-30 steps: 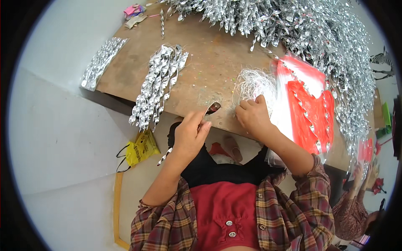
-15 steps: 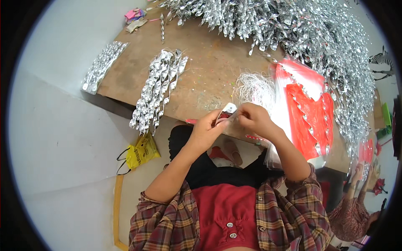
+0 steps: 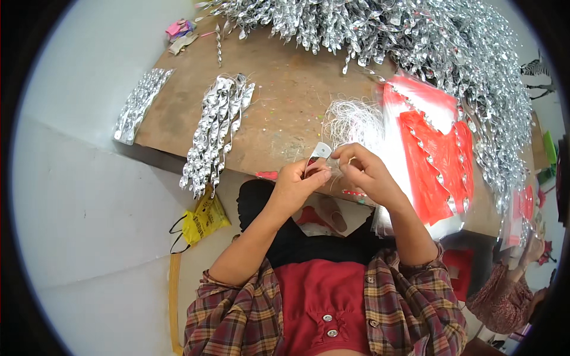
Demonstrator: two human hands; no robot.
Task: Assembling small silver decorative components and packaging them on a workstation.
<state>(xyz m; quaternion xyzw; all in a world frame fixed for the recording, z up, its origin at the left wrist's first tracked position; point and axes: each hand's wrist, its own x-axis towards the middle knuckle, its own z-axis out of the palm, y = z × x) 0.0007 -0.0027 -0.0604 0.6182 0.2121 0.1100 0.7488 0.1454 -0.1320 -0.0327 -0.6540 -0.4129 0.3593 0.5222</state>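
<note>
Between the fingers and thumb of my left hand (image 3: 297,185) is a silver foil piece (image 3: 321,151) with a rounded, holed end sticking up; a dark red part shows lower down, mostly hidden by the fingers. Close beside it on the right, my right hand (image 3: 369,178) has its fingers curled with the tips near the holed end. Something thin may be pinched there, too fine to make out. Just beyond both hands, a loose heap of white thread (image 3: 355,123) lies on the brown table (image 3: 285,89).
Twisted silver strips (image 3: 217,121) hang over the table's near edge; a flat silver bundle (image 3: 142,104) lies far left. Red and clear plastic bags (image 3: 436,163) are on the right. A silver spiral heap (image 3: 415,35) fills the back. Another person's arm (image 3: 525,255) shows far right.
The right hand's fingers have drawn slightly back from the silver piece, uncovering more of its holed end. My left hand has tilted a little. The view has shifted slightly.
</note>
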